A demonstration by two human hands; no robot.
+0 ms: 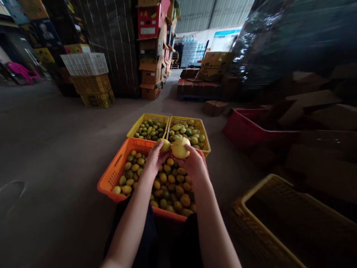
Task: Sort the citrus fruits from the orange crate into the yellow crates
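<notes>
Your left hand [154,158] grips a smaller, yellow-green fruit [165,145]; your right hand [194,162] grips a pale yellow fruit [180,148], rounded and larger in appearance. The two are held side by side above the far end of the orange crate [111,172], whose loose fruits [163,177] range from green through yellow to brownish orange. Your forearms [136,210] cross this crate and hide part of its contents. Beyond it, a left yellow crate [135,129] and a right yellow crate [206,140] contain yellow-green fruit. To your right lie a red bin [241,126] and a yellow-rimmed crate [264,181].
</notes>
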